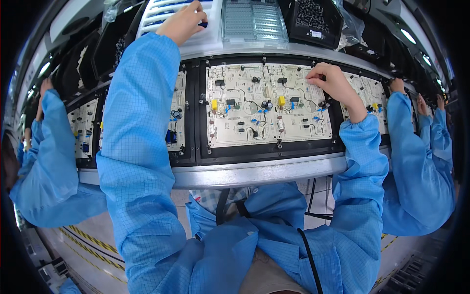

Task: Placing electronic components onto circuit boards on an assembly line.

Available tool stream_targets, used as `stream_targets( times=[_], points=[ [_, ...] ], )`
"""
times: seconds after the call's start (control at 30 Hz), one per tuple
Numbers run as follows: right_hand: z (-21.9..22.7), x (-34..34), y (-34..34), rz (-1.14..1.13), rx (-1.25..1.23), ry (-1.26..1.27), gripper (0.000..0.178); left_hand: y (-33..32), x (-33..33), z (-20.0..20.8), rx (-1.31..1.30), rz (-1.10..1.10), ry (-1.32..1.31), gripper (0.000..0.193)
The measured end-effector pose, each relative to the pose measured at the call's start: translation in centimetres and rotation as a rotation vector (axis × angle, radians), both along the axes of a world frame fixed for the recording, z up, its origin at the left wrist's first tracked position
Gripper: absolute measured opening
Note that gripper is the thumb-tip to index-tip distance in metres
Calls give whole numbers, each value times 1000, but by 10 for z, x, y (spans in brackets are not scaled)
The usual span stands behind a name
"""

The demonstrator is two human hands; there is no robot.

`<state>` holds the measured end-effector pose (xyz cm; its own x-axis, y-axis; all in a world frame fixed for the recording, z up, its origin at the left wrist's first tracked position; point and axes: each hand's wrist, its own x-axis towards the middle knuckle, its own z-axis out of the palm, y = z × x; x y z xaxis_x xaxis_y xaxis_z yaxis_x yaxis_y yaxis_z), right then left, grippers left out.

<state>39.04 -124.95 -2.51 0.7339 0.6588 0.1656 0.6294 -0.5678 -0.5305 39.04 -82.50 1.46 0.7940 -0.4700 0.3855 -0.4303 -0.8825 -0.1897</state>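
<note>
My left hand (182, 23) reaches over a white tray (211, 39) at the back. Its fingers are bent round a small dark blue component (203, 24), which they partly hide. Over the upper right of a pale printed circuit board (235, 132), my right hand (334, 83) holds its thumb and fingers pinched together. Whatever sits between those fingertips is hidden or too small to name. The board lies in a black frame (196, 112) and carries yellow blocks (281, 101), black cylindrical capacitors (267, 104) and small blue parts.
Behind the frame stand a clear plastic tray (254, 22) and a black bin (316, 19) of small dark parts. More framed boards (85, 125) continue along the line on both sides. A metal rail (264, 172) runs along the front. Co-workers in blue sleeves (416, 161) work left and right.
</note>
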Motion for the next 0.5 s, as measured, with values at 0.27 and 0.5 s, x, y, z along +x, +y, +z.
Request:
stream_targets(
  times=[0.27,0.5],
  points=[
    [3,-1,3,54,-75,-116,11,20,0,-2,-498,85,18,28],
    [24,80,20,-102,253,-239,22,-12,-60,12,-1127,-220,139,24]
  ],
)
